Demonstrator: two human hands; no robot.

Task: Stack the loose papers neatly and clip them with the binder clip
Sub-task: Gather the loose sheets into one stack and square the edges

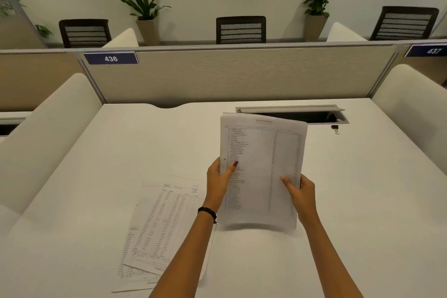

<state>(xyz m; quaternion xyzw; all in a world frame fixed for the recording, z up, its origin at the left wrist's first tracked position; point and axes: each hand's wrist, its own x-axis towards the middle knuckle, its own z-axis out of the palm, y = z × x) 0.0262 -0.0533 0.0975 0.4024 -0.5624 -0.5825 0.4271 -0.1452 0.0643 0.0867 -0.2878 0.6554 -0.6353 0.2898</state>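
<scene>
A sheaf of printed papers [261,152] is held upright above the white desk [121,152], its bottom edge close to the desk top. My left hand [219,181] grips its left edge, thumb on the front page. My right hand [301,191] grips the right edge lower down. A few more printed sheets [162,230] lie flat and fanned on the desk under my left forearm. A small black binder clip [335,128] lies on the desk at the back right, apart from both hands.
An open cable tray slot [292,115] is set into the desk just behind the held sheaf. A beige partition [229,75] closes the back; padded white dividers [411,109] stand on both sides. Chairs and potted plants are beyond the partition.
</scene>
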